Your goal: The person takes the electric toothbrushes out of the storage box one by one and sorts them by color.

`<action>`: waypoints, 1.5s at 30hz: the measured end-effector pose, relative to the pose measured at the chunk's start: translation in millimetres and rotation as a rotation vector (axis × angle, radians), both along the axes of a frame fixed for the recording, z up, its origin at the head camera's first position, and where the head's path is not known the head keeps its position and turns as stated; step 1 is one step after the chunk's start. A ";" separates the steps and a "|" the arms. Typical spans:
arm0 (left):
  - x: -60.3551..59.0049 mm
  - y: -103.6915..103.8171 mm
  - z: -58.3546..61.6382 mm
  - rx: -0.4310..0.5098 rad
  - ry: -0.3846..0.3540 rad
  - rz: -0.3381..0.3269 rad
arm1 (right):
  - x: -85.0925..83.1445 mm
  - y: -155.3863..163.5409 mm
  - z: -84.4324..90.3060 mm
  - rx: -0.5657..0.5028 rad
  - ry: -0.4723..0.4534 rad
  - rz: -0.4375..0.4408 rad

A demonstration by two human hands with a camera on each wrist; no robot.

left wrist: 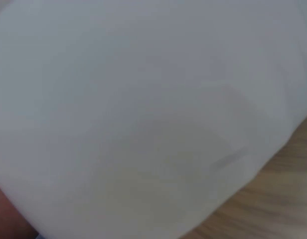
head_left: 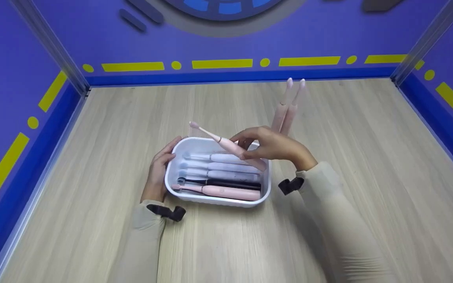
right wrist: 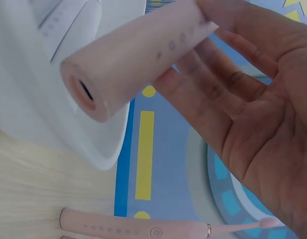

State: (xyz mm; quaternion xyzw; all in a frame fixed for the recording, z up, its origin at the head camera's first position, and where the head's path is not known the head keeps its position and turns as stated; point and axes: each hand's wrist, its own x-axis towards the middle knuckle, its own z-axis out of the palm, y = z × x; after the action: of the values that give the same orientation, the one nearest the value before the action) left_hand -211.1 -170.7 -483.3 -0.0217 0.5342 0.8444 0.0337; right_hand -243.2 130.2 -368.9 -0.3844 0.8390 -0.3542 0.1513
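Note:
Between thumb and fingers my right hand (head_left: 271, 145) pinches a pink electric toothbrush (head_left: 230, 147), tilted over the white bin (head_left: 264, 196) with its head up and to the left. The right wrist view shows its base end (right wrist: 86, 94) close to the bin's rim. My left hand (head_left: 159, 169) grips the bin's left side, fingers at the rim. Inside lie several white electric toothbrushes (head_left: 234, 168), a black one (head_left: 232, 184) and a pink one (head_left: 230, 192), heads to the left. In the left wrist view the bin's pale wall (left wrist: 143, 99) fills most of the picture.
Two more pink toothbrushes (head_left: 289, 108) stand upright on the wooden table (head_left: 132, 118) behind my right hand, their lower parts hidden by it. Blue panels (head_left: 226, 47) with yellow marks enclose the table at the back and sides.

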 end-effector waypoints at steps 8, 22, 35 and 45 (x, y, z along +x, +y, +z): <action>-0.2 -0.5 0.3 -0.006 -0.009 0.009 | -1.9 8.5 -1.9 -0.068 0.050 -0.047; -0.2 -1.3 0.8 0.013 0.003 0.007 | -2.1 19.8 -6.3 -0.231 0.120 -0.110; -1.5 -1.2 -0.2 0.017 0.002 0.016 | -4.1 30.3 -8.5 -0.293 0.090 -0.187; -1.1 -0.3 -0.4 0.013 0.007 0.012 | -2.9 39.9 -11.7 -0.377 0.066 -0.299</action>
State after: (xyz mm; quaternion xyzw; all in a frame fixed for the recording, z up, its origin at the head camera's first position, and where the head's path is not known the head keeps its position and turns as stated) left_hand -212.3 -171.0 -483.7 -0.0220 0.5286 0.8482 0.0269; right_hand -246.1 170.2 -380.6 -0.2889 0.8101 -0.5102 -0.0047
